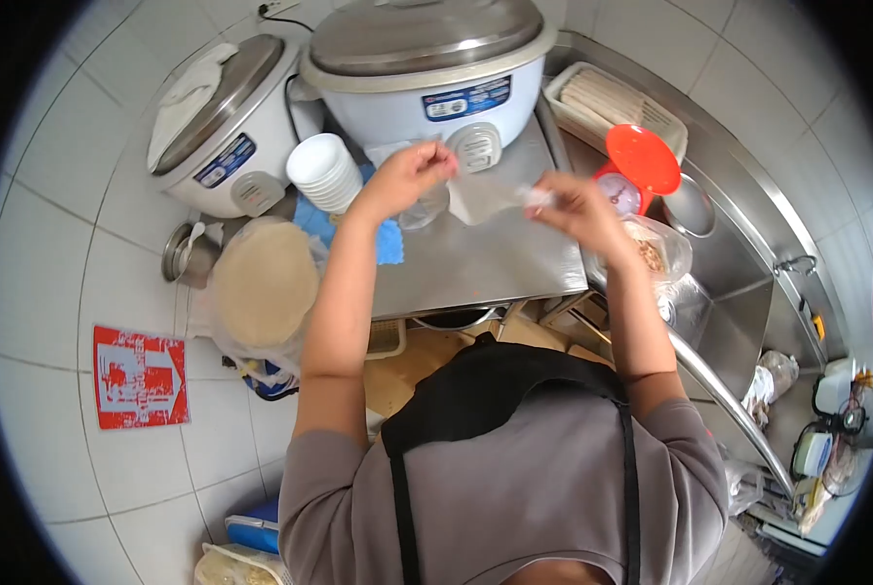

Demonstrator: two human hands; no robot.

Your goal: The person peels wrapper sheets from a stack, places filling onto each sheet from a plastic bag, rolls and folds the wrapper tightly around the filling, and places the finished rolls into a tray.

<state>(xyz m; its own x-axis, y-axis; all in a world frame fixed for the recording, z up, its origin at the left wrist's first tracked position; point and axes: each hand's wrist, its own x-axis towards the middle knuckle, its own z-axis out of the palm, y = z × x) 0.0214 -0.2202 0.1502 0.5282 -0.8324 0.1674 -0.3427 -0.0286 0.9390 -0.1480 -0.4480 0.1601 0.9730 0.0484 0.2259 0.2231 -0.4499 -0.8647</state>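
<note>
Between my two hands, above the steel counter (pixel 456 268), a thin translucent plastic bag (pixel 485 198) is stretched out. The fingers of my left hand (pixel 409 177) pinch its left edge, just in front of the large rice cooker (pixel 426 83). My right hand (pixel 581 210) is slightly blurred and grips the other end between thumb and fingers. Under my left wrist lies a blue cloth (pixel 389 244), with a stack of white bowls (pixel 323 172) beside it. A clear container or bag (pixel 425 209) stands partly behind my left hand.
A smaller cooker (pixel 224 161) with a cloth on its lid stands at the left, above a round beige lid or board (pixel 266 283). On the right are a red scale (pixel 641 161), a bag of brown food (pixel 651 253), a white basket (pixel 602 102) and the sink (pixel 734 322).
</note>
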